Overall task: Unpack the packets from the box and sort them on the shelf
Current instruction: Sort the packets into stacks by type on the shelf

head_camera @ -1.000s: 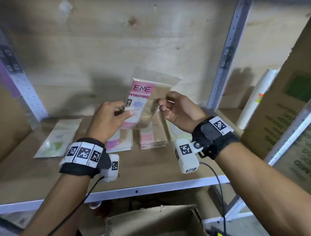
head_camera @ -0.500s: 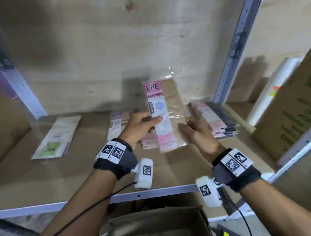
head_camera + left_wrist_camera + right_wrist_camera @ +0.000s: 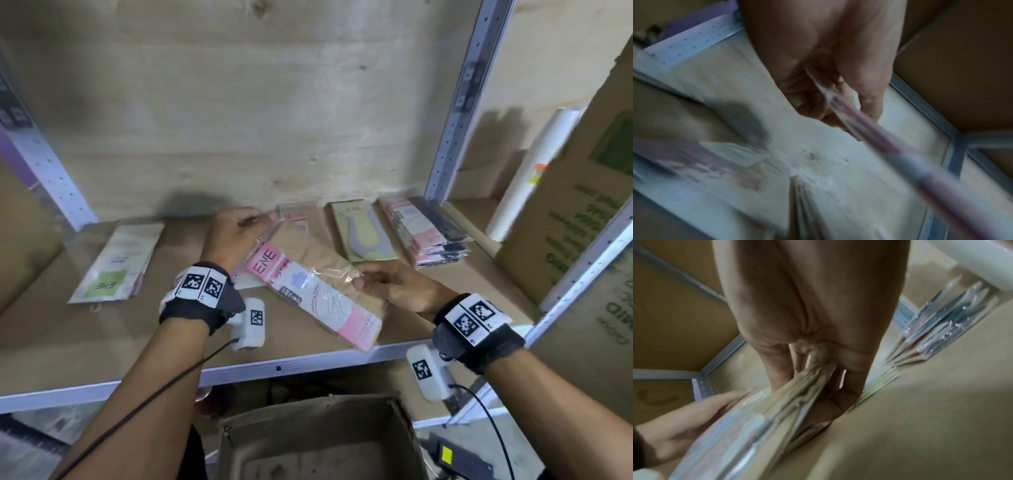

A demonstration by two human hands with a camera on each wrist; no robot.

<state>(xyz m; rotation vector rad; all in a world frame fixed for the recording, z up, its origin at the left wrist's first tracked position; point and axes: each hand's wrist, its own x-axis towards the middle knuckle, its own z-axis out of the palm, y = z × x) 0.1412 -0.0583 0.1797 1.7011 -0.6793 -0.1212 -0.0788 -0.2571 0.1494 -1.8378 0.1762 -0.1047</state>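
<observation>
A pink-labelled packet point(image 3: 315, 291) of beige stockings is held tilted above the shelf point(image 3: 102, 329), its lower end reaching the shelf's front edge. Its upper plastic flap is pinched by the left hand point(image 3: 236, 236), the fingers point(image 3: 869, 97) curled round the film. Its right edge is gripped by the right hand point(image 3: 394, 284), thumb on top and fingers point(image 3: 781, 366) beneath. Behind the held packet, a pink packet point(image 3: 296, 219) lies flat; to its right lie a green-grey packet point(image 3: 363, 229) and a stack of packets point(image 3: 424, 233). A green-labelled packet point(image 3: 116, 263) lies well to its left. An open cardboard box point(image 3: 318, 442) is seen below the shelf.
</observation>
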